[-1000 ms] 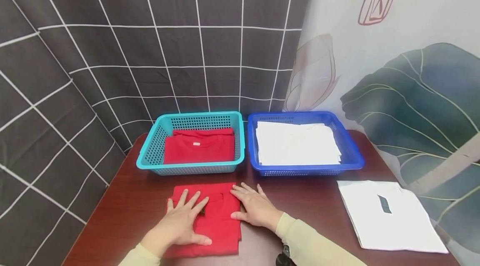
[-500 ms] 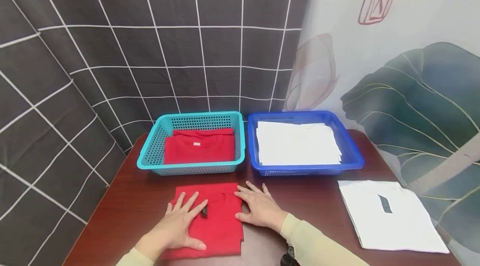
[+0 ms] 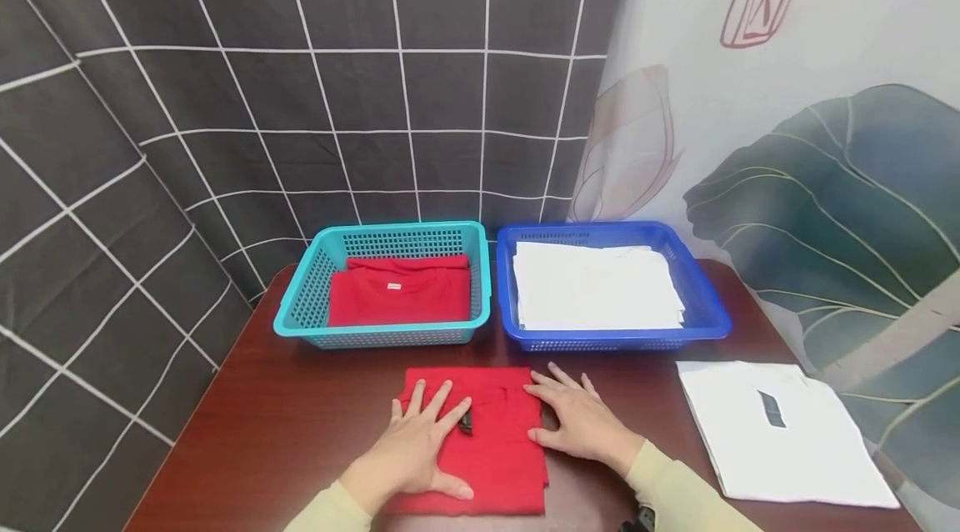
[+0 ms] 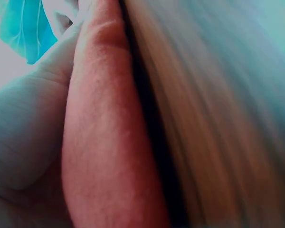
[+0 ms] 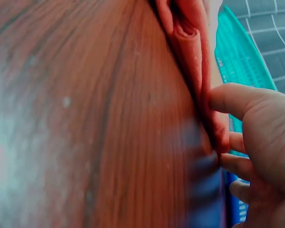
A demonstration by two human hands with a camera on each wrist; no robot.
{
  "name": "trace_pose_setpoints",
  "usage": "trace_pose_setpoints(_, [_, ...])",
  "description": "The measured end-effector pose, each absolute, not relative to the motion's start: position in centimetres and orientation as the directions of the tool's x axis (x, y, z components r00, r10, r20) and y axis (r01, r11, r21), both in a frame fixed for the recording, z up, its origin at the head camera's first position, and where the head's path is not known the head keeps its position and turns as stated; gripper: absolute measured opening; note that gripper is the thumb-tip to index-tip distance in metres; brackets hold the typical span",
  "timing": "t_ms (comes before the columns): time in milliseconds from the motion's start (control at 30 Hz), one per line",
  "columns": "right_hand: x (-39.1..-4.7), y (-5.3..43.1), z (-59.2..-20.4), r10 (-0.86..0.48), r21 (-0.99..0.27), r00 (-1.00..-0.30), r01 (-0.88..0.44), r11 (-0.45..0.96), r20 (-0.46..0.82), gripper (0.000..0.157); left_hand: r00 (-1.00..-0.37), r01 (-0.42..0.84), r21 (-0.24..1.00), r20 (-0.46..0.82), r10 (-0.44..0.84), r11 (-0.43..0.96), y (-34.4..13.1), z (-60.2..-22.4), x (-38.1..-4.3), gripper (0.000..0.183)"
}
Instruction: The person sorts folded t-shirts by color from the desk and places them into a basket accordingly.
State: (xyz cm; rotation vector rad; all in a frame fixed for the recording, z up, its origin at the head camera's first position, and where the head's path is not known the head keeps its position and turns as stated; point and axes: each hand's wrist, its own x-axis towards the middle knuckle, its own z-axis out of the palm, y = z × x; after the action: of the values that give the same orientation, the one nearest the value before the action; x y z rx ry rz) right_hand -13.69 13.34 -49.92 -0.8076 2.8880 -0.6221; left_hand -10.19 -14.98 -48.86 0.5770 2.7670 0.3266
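A folded red shirt [image 3: 498,461] lies flat on the table in front of the baskets, with a small dark patch [image 3: 466,424] on it. My left hand [image 3: 412,449] rests on its left part, fingers spread and palm down. At the shirt's right edge is my right hand [image 3: 581,419], its fairly straight fingertips touching the fold. In the right wrist view, the layered edge of the red shirt [image 5: 194,61] shows, with thumb and fingers against it. The left wrist view holds mostly the side of the left hand [image 4: 104,128] close over the wood.
Behind the shirt stands a turquoise basket [image 3: 382,338] with folded red shirts [image 3: 405,303]. Beside it, a blue basket [image 3: 701,315] holds folded white cloth [image 3: 596,290]. A folded white shirt [image 3: 802,449] with a dark patch lies on the table's right side.
Both hands and the red shirt have slid together to the right across the table, mostly within the last half second. Baskets and white shirt have stayed put.
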Motion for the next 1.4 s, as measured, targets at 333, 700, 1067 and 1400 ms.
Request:
trace_pose_setpoints(333, [-12.9, 13.7, -49.4, -0.460, -0.486, -0.881, -0.451, 0.749, 0.109, 0.061, -0.897, 0.347, 0.339, -0.154, 0.415, 0.875, -15.4, -48.4, -9.9, 0.106])
trace_pose_setpoints(700, [-11.3, 14.0, -48.2, -0.454, -0.681, -0.886, -0.390, 0.619, 0.095, 0.040, -0.982, 0.138, 0.447, -0.056, 0.182, 0.884, -18.7, -47.6, -7.5, 0.090])
trace_pose_setpoints(1067, [-12.0, 12.5, -49.4, -0.438, -0.954, -0.850, 0.289, 0.074, -0.291, 0.057, -0.975, -0.129, 0.885, -0.196, 0.107, 0.448, -17.8, -48.2, -8.4, 0.070])
trace_pose_setpoints(1400, [-12.3, 11.7, -50.0, -0.557, -0.965, -0.808, 0.257, -0.040, -0.192, 0.060, -0.930, -0.224, 0.969, -0.245, 0.274, 0.105, -17.9, -49.2, -9.5, 0.074])
